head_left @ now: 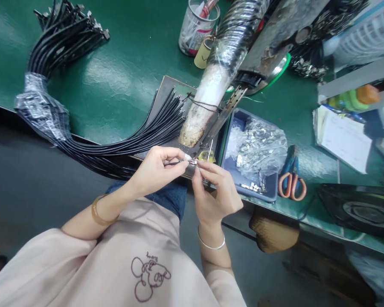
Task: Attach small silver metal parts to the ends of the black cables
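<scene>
My left hand [161, 166] pinches the end of a thin black cable [173, 163] at the table's front edge. Against that end, my right hand [216, 187] pinches a small silvery metal connector [193, 162] between thumb and fingertips. The two hands almost meet, and fingers partly hide the joint. Just above them is the soldering station, with a thin solder wire [210, 149] sticking up beside a yellowish lump [206, 156]. A thick bundle of black cables [115, 147] lies to the left, its loose ends on a grey board [161, 91].
A fume duct [208, 85] reaches down close above my hands. To the right are a blue tray [272, 197] with bagged metal parts, orange-handled scissors [292, 183], a paper pad [344, 136] and a black fan-like object [361, 209]. A clear cup [192, 36] stands at the back.
</scene>
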Available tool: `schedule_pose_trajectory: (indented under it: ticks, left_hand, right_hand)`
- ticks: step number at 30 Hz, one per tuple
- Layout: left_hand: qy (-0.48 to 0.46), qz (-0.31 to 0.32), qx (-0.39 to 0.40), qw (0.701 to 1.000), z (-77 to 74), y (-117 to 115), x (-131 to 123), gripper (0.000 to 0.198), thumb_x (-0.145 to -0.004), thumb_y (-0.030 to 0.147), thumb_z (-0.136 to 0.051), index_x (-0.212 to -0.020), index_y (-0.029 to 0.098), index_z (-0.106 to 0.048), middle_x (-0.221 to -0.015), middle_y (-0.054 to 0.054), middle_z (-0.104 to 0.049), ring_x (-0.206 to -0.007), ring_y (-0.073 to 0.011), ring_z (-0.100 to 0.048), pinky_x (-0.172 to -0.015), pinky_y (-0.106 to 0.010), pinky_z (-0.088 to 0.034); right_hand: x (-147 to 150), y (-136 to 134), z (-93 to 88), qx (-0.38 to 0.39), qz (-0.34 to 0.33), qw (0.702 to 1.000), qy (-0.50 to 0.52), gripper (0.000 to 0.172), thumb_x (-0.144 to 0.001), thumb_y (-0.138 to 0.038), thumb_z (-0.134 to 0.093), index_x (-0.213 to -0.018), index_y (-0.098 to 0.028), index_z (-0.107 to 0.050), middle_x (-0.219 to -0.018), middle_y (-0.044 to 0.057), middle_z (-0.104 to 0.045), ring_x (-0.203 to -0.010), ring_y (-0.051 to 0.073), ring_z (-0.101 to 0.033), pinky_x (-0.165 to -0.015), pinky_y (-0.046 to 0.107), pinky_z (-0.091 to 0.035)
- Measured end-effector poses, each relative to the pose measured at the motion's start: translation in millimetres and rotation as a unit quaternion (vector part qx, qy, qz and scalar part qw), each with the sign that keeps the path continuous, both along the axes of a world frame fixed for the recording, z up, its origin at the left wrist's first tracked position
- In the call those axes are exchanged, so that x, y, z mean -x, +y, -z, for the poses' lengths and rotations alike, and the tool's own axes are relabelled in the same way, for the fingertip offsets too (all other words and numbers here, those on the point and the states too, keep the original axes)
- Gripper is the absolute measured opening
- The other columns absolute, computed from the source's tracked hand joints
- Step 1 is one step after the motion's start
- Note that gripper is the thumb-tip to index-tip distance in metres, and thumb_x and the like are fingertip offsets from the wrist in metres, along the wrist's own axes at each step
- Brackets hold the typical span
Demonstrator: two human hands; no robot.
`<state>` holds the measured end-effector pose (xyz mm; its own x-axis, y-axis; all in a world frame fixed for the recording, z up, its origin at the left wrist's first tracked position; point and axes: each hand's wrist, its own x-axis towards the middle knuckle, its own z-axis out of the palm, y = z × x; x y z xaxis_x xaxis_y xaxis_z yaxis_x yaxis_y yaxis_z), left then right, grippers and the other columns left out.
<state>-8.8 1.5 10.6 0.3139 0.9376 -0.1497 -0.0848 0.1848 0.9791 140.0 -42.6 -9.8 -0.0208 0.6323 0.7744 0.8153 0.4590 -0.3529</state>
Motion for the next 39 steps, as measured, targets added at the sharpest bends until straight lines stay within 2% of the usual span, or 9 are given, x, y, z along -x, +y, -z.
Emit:
schedule_pose_trajectory:
  ticks: [5,7,11,14,20,26,32,36,39]
  left_hand:
    - [-0.016,-0.009,-0.002,1.000,0.7,-0.1,-0.7,0.012,-0.073,0.021,-0.066,-0.068,0.011,-0.071,-0.065,-0.002,-0.065,-0.059,-0.0091,-0.051,-0.058,-0.021,-0.045]
    - [-0.011,-0.014,-0.010,1.000,1.2,0.4,-1.8,0.012,-0.074,0.021,-0.066,-0.068,0.012,-0.071,-0.063,0.000,-0.063,-0.056,-0.0084,-0.048,-0.054,-0.020,-0.042]
    - [0.013,-0.026,-0.030,0.999,-0.7,0.2,-3.3,0.012,-0.075,0.021,-0.066,-0.068,0.012,-0.070,-0.052,0.006,-0.043,-0.049,-0.0055,-0.031,-0.045,-0.019,-0.030]
    - [0.020,-0.027,-0.043,0.999,-4.7,-0.8,-3.3,0.012,-0.076,0.020,-0.064,-0.069,0.012,-0.070,-0.052,0.007,-0.039,-0.048,-0.0047,-0.026,-0.043,-0.019,-0.025]
    - [0.007,-0.025,-0.027,0.999,-8.4,0.9,-1.8,0.011,-0.074,0.018,-0.064,-0.068,0.012,-0.070,-0.053,0.006,-0.045,-0.048,-0.0046,-0.028,-0.044,-0.019,-0.025]
    - [-0.005,0.001,-0.002,1.000,0.2,1.6,0.8,0.007,-0.072,0.016,-0.065,-0.067,0.013,-0.070,-0.051,0.008,-0.040,-0.048,-0.0052,-0.029,-0.046,-0.020,-0.027]
    - [0.018,0.035,0.000,0.999,3.9,-1.7,1.9,0.016,-0.077,0.022,-0.063,-0.066,0.011,-0.064,-0.051,0.006,-0.040,-0.048,-0.0048,-0.031,-0.046,-0.019,-0.025]
    - [0.025,0.048,-0.026,0.998,5.4,-6.0,1.5,0.018,-0.080,0.024,-0.062,-0.067,0.012,-0.062,-0.055,0.002,-0.053,-0.051,-0.0067,-0.043,-0.050,-0.019,-0.036]
    - [0.053,0.034,-0.086,0.994,9.5,-11.6,0.4,0.015,-0.082,0.022,-0.062,-0.072,0.012,-0.065,-0.061,0.000,-0.061,-0.055,-0.0078,-0.048,-0.054,-0.020,-0.039]
  right_hand:
    - [0.4,1.9,-4.8,0.044,-0.008,0.999,0.026,0.015,-0.085,-0.008,-0.073,-0.087,-0.022,-0.066,-0.089,0.001,-0.079,-0.081,0.015,-0.077,-0.076,0.026,-0.062]
    - [0.1,3.3,-6.2,0.050,-0.010,0.998,0.028,0.014,-0.086,-0.009,-0.072,-0.087,-0.022,-0.067,-0.089,0.001,-0.078,-0.081,0.015,-0.076,-0.076,0.027,-0.062]
    - [0.0,5.4,-7.7,0.056,-0.007,0.998,0.027,0.013,-0.086,-0.010,-0.072,-0.088,-0.022,-0.068,-0.090,0.001,-0.078,-0.082,0.015,-0.076,-0.077,0.028,-0.062]
    - [0.5,6.0,-9.8,0.055,-0.001,0.998,0.025,0.013,-0.087,-0.010,-0.072,-0.089,-0.022,-0.068,-0.091,0.001,-0.078,-0.082,0.015,-0.076,-0.077,0.029,-0.063]
    - [-0.7,4.0,-12.5,0.050,-0.006,0.999,-0.007,0.015,-0.086,-0.009,-0.073,-0.089,-0.023,-0.065,-0.093,0.001,-0.079,-0.083,0.014,-0.077,-0.078,0.025,-0.063]
    - [-2.9,0.6,-9.1,0.052,-0.030,0.997,-0.052,0.017,-0.089,-0.010,-0.069,-0.086,-0.023,-0.059,-0.093,0.003,-0.079,-0.082,0.014,-0.077,-0.075,0.024,-0.063]
    - [-7.6,-6.9,-4.7,0.076,-0.037,0.996,0.041,0.017,-0.086,-0.007,-0.073,-0.090,-0.021,-0.064,-0.092,0.002,-0.079,-0.085,0.014,-0.077,-0.077,0.024,-0.063]
    - [-15.4,-21.1,-4.5,0.139,-0.008,0.976,0.165,0.008,-0.094,-0.015,-0.065,-0.097,-0.023,-0.065,-0.082,-0.003,-0.076,-0.056,0.009,-0.070,-0.052,0.019,-0.054]
    - [-17.3,-25.3,-8.8,0.158,0.018,0.982,0.098,0.002,-0.095,-0.021,-0.066,-0.095,-0.023,-0.067,-0.061,-0.008,-0.065,-0.042,0.006,-0.057,-0.045,0.018,-0.043]
